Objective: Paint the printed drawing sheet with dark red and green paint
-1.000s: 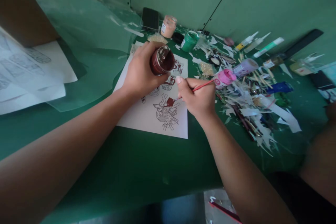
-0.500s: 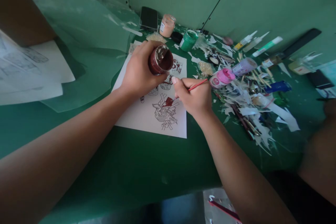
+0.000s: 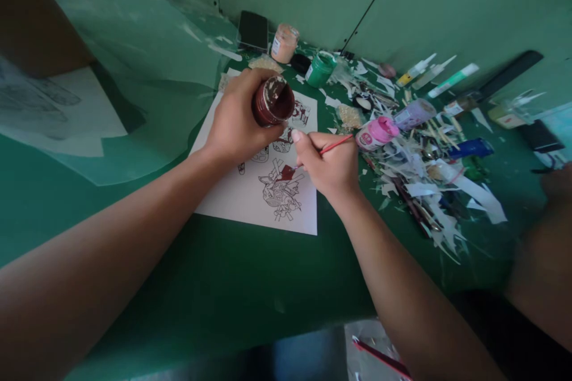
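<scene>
My left hand is wrapped round a jar of dark red paint, tilted so that its mouth faces me, over the upper part of a white sheet. Line drawings are printed on the sheet, and one small shape in the lower drawing is filled with dark red. In a pinch, my right hand holds a thin red paintbrush, its tip at the red patch. The jar and my left hand hide part of the upper drawings.
To the right lie paper scraps, a pink paint jar and a purple jar. Behind the sheet stand a green jar and a peach jar. Printed papers lie at the left. Another person's arm shows at the right edge.
Almost nothing differs: my right hand and the brush have shifted very slightly left. The jar stays in my left hand over the sheet.
</scene>
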`<state>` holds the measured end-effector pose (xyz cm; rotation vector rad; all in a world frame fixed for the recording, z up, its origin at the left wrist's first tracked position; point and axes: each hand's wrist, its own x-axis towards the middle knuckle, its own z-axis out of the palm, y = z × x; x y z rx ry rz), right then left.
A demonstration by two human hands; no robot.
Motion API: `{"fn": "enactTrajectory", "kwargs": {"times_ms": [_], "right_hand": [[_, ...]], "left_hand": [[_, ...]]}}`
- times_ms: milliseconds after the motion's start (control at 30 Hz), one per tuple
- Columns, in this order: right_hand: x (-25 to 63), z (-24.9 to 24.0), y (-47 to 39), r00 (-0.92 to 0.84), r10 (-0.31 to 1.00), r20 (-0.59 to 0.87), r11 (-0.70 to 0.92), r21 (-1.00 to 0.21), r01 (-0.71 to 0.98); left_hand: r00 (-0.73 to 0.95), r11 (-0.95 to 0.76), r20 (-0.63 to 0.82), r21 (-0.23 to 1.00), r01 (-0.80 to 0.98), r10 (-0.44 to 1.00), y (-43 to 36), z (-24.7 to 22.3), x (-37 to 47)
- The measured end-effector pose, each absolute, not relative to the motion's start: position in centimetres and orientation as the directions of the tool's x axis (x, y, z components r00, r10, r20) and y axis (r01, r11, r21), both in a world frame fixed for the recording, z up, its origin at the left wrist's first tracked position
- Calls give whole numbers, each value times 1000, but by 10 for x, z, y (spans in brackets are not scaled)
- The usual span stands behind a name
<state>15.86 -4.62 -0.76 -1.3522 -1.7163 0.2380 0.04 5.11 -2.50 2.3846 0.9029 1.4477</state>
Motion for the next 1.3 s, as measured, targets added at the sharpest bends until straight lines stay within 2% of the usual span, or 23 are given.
{"fn": "enactTrajectory", "kwargs": {"times_ms": [967, 1300], "right_hand": [[163, -8, -44, -27, 823, 567, 421, -578, 699], [162, -7, -44, -16, 842, 539, 402, -608, 685]], "left_hand": [[341, -766, 697, 489, 417, 631, 46, -19, 1], [347, -756, 681, 499, 425, 645, 45, -16, 1]]}}
